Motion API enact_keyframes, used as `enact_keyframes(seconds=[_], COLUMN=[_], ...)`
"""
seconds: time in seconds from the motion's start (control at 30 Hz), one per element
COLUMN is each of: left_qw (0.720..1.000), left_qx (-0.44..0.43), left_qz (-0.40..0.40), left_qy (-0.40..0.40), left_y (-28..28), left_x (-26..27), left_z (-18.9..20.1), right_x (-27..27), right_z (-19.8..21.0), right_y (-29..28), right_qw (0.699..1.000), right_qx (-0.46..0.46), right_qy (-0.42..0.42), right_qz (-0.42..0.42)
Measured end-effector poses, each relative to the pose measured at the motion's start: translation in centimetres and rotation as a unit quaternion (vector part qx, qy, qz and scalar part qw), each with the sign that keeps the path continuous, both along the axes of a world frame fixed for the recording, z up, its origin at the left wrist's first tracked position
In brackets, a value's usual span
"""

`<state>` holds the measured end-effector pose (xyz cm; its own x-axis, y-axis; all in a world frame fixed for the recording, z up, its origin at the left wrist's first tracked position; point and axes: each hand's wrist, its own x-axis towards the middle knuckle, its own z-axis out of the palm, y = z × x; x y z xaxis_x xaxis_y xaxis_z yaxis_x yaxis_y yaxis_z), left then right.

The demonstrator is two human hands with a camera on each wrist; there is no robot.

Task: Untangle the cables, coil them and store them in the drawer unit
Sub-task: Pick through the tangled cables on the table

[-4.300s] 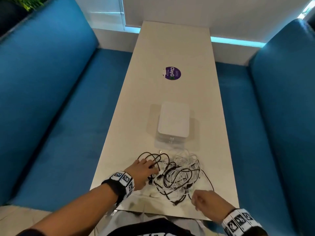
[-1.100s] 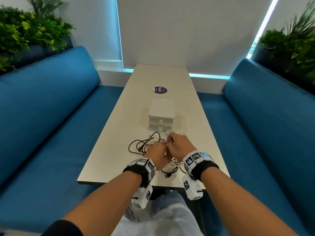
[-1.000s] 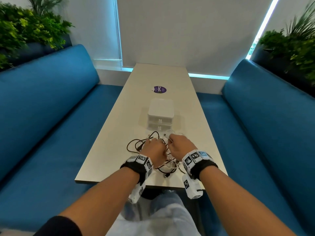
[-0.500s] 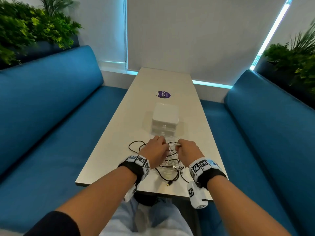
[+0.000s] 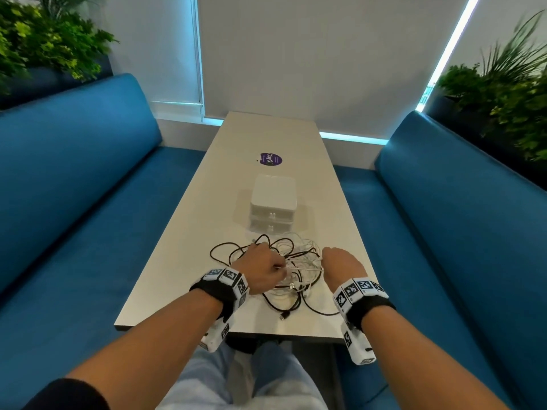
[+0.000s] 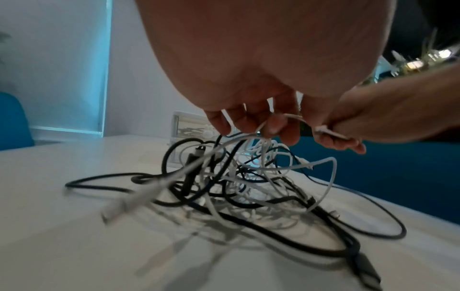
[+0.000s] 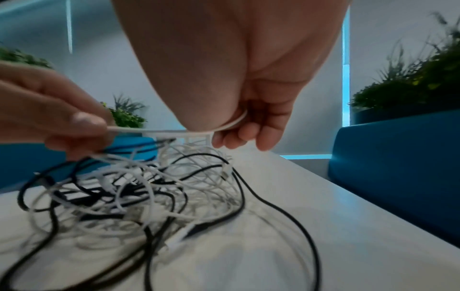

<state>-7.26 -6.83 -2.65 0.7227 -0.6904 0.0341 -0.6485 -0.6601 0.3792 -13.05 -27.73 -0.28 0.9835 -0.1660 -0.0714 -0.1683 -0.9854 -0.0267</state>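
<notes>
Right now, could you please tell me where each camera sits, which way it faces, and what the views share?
Head: worn high, facing forward and down the table at the drawer unit; both forearms, left hand, right hand show.
Left wrist: under the left hand, looking along its fingers toward the cable tangle.
Right wrist: under the right hand, looking along its fingers.
Shared: both wrist views show the white cable held between the hands.

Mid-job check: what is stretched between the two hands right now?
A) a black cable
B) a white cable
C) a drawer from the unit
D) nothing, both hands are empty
B: in the right wrist view a white cable runs taut from the left hand, which pinches it, to the right hand, whose fingers curl round it, above the tangle on the table.
</notes>
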Motion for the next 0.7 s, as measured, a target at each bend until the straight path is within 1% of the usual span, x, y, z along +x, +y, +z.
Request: enact_keyframes(seconds=[0.1,0.17,0.23,0.3,0.37,0.47,0.53,0.67,0.7], left_qw=[0.999,0.998,0.996,0.994,0.994,0.995,0.994,0.992,0.992], left_qx=[-0.011,0.014,0.042,0.06,0.06,0.047,0.034,0.022,0.022], left_qz=[-0.011,-0.019,-0.02,-0.021,-0.019,-0.018,-0.02,-0.019,-0.018], left_qy=[-0.043,-0.056,-0.074,-0.088,-0.084,-0.09,-0.103,-0.123,-0.127], left_y=[-0.7,-0.9,-1.2,-1.3,-1.2,-0.9,-0.8,-0.7,-0.7], left_x=[0.6,0.5,0.2,-0.2,-0.3,0.1,0.4,0.5,0.5], left_z=[-0.2,-0.3,-0.4,-0.7,-1.1,-1.7,-1.7,-1.3,-1.2], right_x=[-0.1,0.1,0.5,0.7,0.8,0.7,0.7,0.8,0.9], right_z=[-0.1,0.1,0.1,-0.1,-0.4,-0.5,-0.5,0.2,0.3], right_y=[0.1,0.8,1.7,2.6,3.5,4.2,4.2,4.1,4.1], right_qw=[1.0,0.996,0.989,0.982,0.977,0.974,0.97,0.943,0.939], right_qx=[0.025,0.084,0.144,0.182,0.204,0.206,0.213,0.314,0.328], right_qy=[0.016,0.019,0.002,-0.006,-0.006,-0.044,-0.072,-0.1,-0.103], right_qz=[0.01,0.027,0.039,0.054,0.069,0.089,0.087,0.039,0.032])
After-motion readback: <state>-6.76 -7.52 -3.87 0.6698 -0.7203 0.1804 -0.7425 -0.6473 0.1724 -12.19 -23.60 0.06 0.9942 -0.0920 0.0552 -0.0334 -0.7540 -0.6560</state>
